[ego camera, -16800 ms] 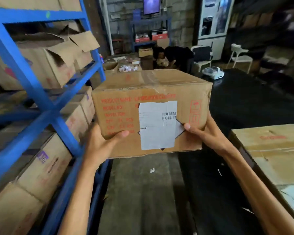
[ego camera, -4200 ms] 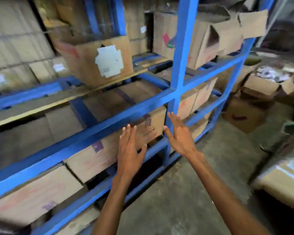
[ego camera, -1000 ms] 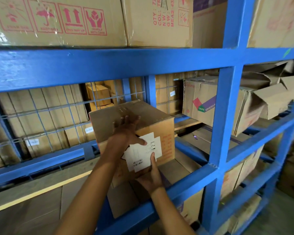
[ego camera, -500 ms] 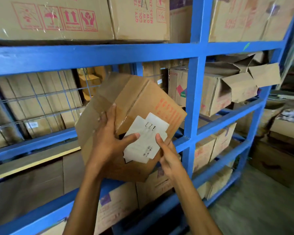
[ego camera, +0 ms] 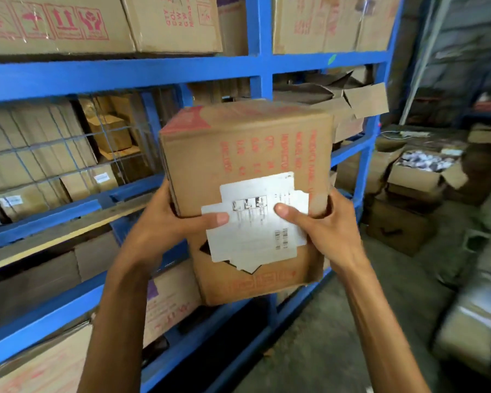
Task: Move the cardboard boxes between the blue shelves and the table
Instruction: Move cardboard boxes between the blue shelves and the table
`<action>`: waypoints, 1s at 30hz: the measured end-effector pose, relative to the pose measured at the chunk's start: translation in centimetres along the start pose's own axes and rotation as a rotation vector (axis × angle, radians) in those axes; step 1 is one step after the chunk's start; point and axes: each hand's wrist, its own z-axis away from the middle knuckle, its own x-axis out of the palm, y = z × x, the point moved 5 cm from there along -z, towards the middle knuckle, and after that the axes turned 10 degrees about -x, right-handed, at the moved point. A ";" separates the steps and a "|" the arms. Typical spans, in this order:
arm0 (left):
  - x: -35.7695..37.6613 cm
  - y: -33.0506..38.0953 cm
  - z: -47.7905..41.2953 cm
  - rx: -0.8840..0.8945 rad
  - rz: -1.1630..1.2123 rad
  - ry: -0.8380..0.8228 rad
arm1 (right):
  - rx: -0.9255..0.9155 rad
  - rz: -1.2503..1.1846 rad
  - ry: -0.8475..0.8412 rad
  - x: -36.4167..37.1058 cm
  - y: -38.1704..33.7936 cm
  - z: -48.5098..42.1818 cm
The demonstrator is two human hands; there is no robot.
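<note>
The left hand (ego camera: 164, 228) and right hand (ego camera: 323, 231) are gripping the cardboard box (ego camera: 247, 165) by its sides, thumbs on its white label (ego camera: 255, 222), holding it in the air before the blue shelves (ego camera: 153, 72); the carry is likely underway, calling next for a turn toward the unseen bench.

I'm in a storeroom: blue shelves (ego camera: 164, 72) stacked with cardboard boxes (ego camera: 68, 24), more open boxes (ego camera: 417, 177) on the concrete floor (ego camera: 337, 336).

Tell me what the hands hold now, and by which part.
One cardboard box, held by its side edges: left hand on the left, right hand on the right, thumbs on the white label.
</note>
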 end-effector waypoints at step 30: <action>60.4 -1.1 3.2 0.486 -0.060 -0.993 | 0.653 1.890 0.222 -39.0 -13.7 19.2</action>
